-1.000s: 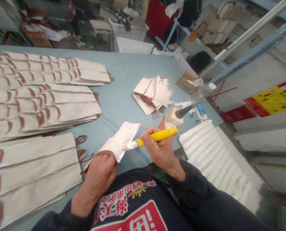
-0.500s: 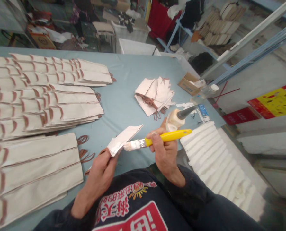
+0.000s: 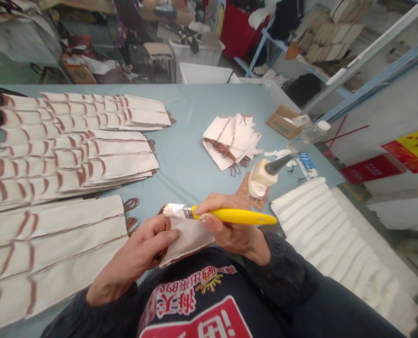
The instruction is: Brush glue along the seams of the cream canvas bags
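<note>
My left hand point(image 3: 149, 239) grips a cream fabric piece with brown edging point(image 3: 188, 237) at its left end, thumb pressed on top. My right hand point(image 3: 226, 223) is closed round a paintbrush with a yellow handle point(image 3: 244, 216). The brush's white-coated bristles point(image 3: 174, 210) lie at the piece's upper left edge, close to my left fingers. Just beyond my right hand, a cream plastic bottle with a dark nozzle point(image 3: 263, 178) rests on a brown pad point(image 3: 244, 188); its side has an opening showing white stuff.
Rows of overlapping cream pieces with brown trim point(image 3: 120, 150) cover the table's left side. A loose pile of similar pieces point(image 3: 232, 141) lies ahead. To the right are a small cardboard box point(image 3: 282, 122), a clear bottle point(image 3: 314, 134) and a stack of white folded strips point(image 3: 321, 225).
My right hand has brought the brush left and onto the piece's edge. The piece has been turned and lowered toward my body. The camera view has shifted slightly.
</note>
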A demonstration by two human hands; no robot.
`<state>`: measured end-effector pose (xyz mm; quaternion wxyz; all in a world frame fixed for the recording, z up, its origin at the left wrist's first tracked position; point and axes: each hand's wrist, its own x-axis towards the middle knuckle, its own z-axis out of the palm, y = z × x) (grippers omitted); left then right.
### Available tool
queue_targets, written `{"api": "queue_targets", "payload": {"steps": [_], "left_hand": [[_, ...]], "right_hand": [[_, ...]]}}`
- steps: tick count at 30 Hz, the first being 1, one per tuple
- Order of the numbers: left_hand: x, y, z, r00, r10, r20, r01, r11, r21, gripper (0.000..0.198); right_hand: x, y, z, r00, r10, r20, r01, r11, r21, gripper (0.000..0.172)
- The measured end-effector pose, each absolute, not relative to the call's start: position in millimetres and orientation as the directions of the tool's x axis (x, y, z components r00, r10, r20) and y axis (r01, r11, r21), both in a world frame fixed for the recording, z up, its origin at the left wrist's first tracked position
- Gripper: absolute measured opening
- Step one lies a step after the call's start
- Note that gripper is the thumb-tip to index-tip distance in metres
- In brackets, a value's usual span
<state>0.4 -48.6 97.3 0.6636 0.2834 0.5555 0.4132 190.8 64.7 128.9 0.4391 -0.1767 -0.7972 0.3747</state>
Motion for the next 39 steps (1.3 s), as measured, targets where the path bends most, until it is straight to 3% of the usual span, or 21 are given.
{"api": "queue_targets", "payload": {"steps": [3,7,9,13,20,24,29,34,39], "left_hand": [[2.0,-50.5,98.0,0.057,0.859,-0.509,-0.343,0.496,0.798,0.041],[3.8,-49.0,98.8,0.033,0.860,-0.510,-0.473,0.462,0.750,0.045],[3.9,-48.2,100.3,0.039,0.857,-0.515,-0.488,0.466,0.738,0.045],[2.7,-49.3,103.3,0.075,0.868,-0.491,-0.481,0.462,0.745,0.041],[2.3,-50.6,107.7,0.077,0.885,-0.459,-0.514,0.430,0.742,0.039],[6.0,-47.9,110.4,0.071,0.881,-0.467,-0.580,0.417,0.700,0.035],[9.8,-45.7,108.5,0.071,0.886,-0.459,-0.591,0.408,0.696,0.035],[10.3,-46.0,98.6,0.075,0.911,-0.405,-0.487,0.388,0.783,0.029],[10.5,-47.9,94.2,0.007,0.907,-0.420,-0.486,0.370,0.792,0.026]], "right_hand": [[190.8,68.2,126.5,-0.575,0.534,0.620,-0.056,0.730,-0.681,0.020],[201.0,65.8,126.1,-0.437,0.674,0.596,-0.037,0.648,-0.761,0.010],[202.9,64.4,128.9,-0.439,0.672,0.597,-0.071,0.636,-0.768,0.011],[193.4,67.1,132.0,-0.594,0.474,0.650,-0.109,0.753,-0.649,0.013],[186.2,72.3,131.1,-0.601,0.313,0.735,-0.089,0.888,-0.451,0.021],[202.5,68.1,145.6,-0.719,0.198,0.666,-0.045,0.943,-0.330,0.022],[211.2,64.9,148.8,-0.718,0.227,0.658,0.036,0.956,-0.291,0.017],[190.2,60.0,138.0,-0.645,0.263,0.717,-0.019,0.933,-0.359,0.010],[180.4,52.9,127.2,-0.390,0.517,0.762,0.016,0.832,-0.555,0.015]]}}
